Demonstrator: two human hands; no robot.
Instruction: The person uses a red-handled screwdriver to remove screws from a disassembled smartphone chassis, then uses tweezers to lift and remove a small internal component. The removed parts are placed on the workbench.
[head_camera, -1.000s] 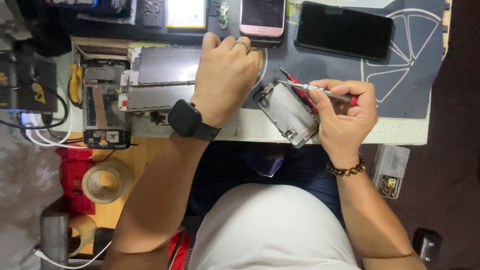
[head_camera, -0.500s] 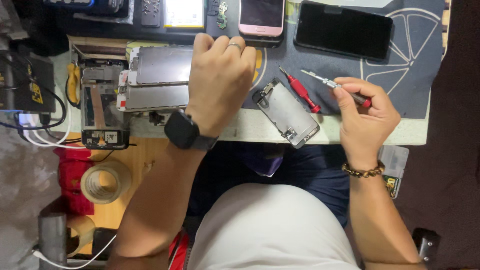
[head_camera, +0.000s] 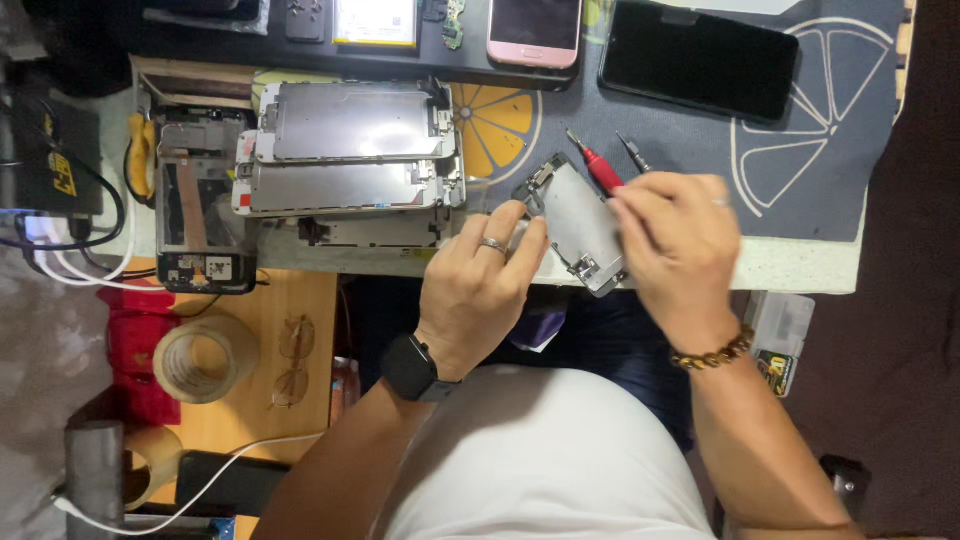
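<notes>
A silver phone screen assembly (head_camera: 578, 222) lies tilted at the table's near edge. My left hand (head_camera: 480, 275), with a ring and a black wristwatch, grips the assembly's left edge with its fingertips. My right hand (head_camera: 678, 245), wearing a bead bracelet, rests against the assembly's right side and is closed around a thin screwdriver (head_camera: 632, 153) whose tip sticks out past the fingers. A second, red-handled screwdriver (head_camera: 600, 168) lies on the mat just behind the assembly, between both hands.
A stack of silver screen panels (head_camera: 350, 150) sits left of the hands. A pink phone (head_camera: 535, 30) and a black phone (head_camera: 700, 60) lie at the back on a dark citrus-print mat (head_camera: 830, 150). Tape roll (head_camera: 205, 355), eyeglasses (head_camera: 290, 360) and cables (head_camera: 70, 250) are at left.
My left hand came off the stacked panels and moved down to the assembly's left edge. My right hand, with the screwdriver, swung away and then returned to the assembly's right side.
</notes>
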